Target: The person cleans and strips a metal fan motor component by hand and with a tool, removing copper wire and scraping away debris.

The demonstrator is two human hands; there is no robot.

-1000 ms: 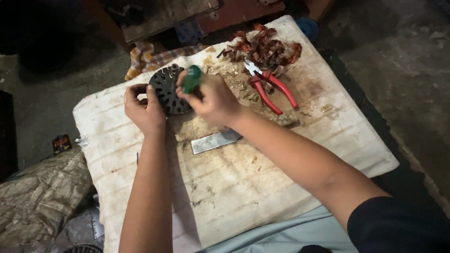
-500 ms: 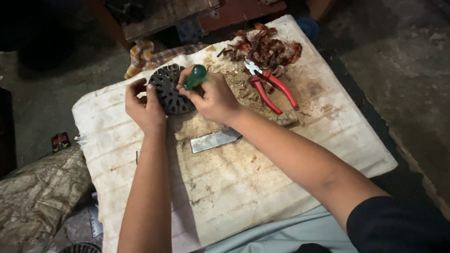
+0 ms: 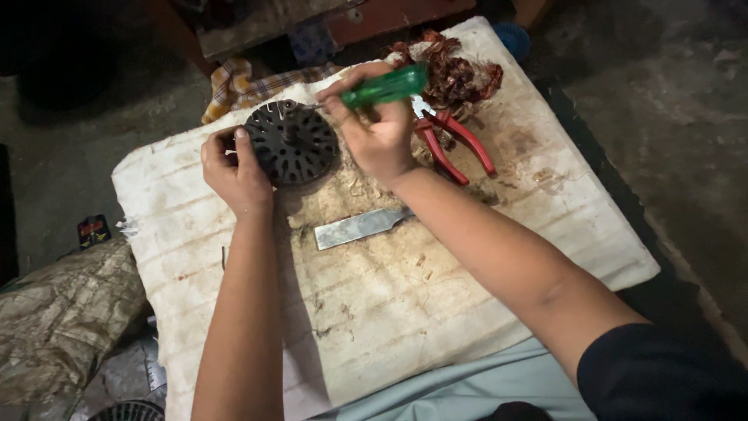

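Left hand (image 3: 234, 168) grips slotted core (image 3: 292, 143) | right hand (image 3: 378, 129) clenches green screwdriver (image 3: 383, 86), tip in slot | slots mostly cleared; copper wire (image 3: 452, 70) heaped beyond right hand

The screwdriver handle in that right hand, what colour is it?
Translucent green. The screwdriver handle shows best in the head view, gripped by the right hand.

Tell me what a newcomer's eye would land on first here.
First, the green-handled screwdriver gripped in the right hand, its tip at the rim of a dark round slotted metal core that the left hand steadies on the stained white board. Behind them lie red-handled pliers and a heap of reddish copper wire.
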